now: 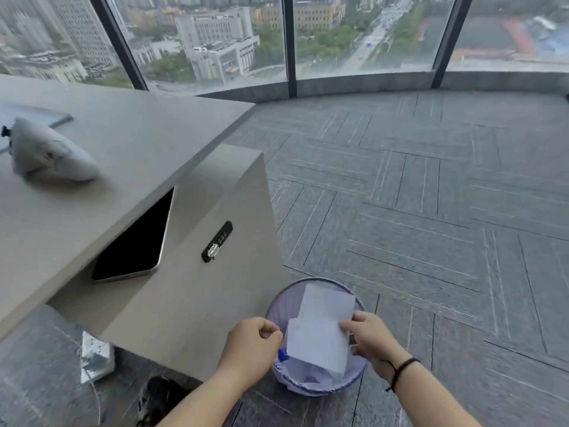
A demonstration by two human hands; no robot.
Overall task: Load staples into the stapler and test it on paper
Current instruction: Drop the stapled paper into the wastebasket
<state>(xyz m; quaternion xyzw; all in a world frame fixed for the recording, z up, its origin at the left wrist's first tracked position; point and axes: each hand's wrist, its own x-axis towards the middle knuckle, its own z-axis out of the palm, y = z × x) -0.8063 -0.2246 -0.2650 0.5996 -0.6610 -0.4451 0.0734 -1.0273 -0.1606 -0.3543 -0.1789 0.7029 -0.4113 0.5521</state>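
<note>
White sheets of paper (320, 322) hang over a round mesh waste bin (283, 298) on the floor. My right hand (369, 337) pinches the paper's right edge between thumb and fingers. My left hand (255, 343) is just left of the paper, fingers curled shut, and whether it touches the sheet is unclear. Something small and blue (281, 354) shows at the bin's left rim under the paper. No stapler or staples are in view.
A grey desk (123, 143) fills the left, with a grey padded object (52, 155) on it and a dark tablet (135, 241) leaning under its edge. A cabinet with a combination lock (217, 241) stands beside the bin. A power strip (95, 355) lies on the carpet.
</note>
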